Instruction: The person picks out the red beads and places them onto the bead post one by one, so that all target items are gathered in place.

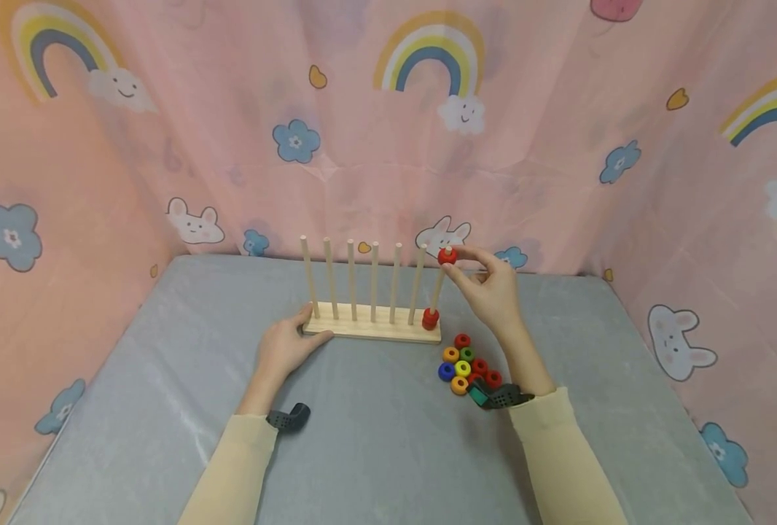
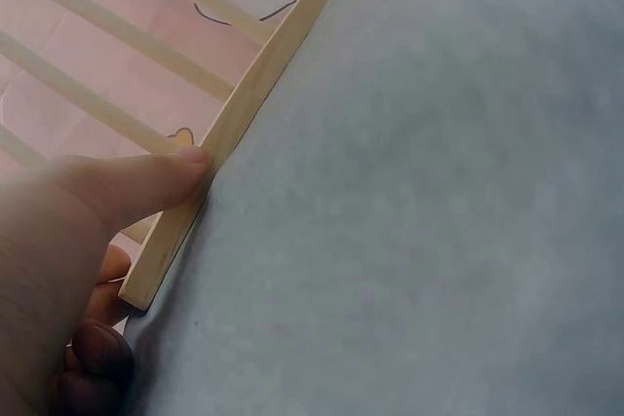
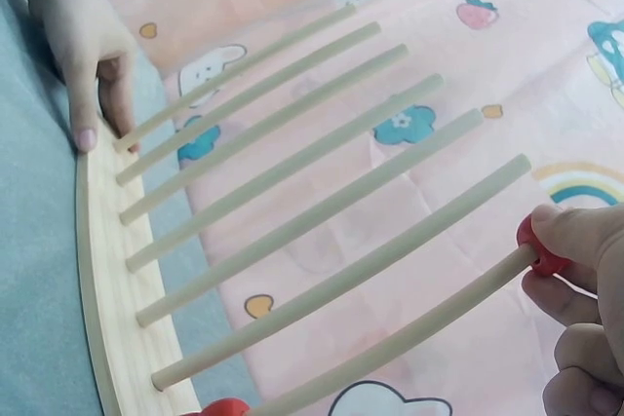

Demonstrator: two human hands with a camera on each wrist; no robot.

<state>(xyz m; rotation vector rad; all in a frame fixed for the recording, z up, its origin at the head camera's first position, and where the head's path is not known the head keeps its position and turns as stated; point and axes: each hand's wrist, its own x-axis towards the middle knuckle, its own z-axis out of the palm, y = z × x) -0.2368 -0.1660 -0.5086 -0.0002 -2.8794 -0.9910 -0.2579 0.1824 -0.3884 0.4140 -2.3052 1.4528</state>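
Note:
A wooden peg rack (image 1: 372, 332) with a row of upright pegs stands on the table. My left hand (image 1: 285, 346) grips the left end of its base, thumb along the front edge and fingers behind, as the left wrist view (image 2: 146, 187) also shows. My right hand (image 1: 493, 292) pinches a red bead (image 1: 447, 256) between thumb and fingertips at the top of the rightmost peg. In the right wrist view that red bead (image 3: 539, 245) is around the peg's tip. Red beads (image 1: 431, 319) are stacked at the foot of the same peg; the other pegs are bare.
Right of the rack's front corner lies a cluster of loose beads: red, orange, a green bead (image 1: 467, 354), a yellow bead (image 1: 463, 368) and a blue bead (image 1: 447, 372). The right wrist camera (image 1: 500, 396) overlaps some of them. A pink patterned curtain (image 1: 349, 182) hangs behind the grey table (image 1: 362, 437).

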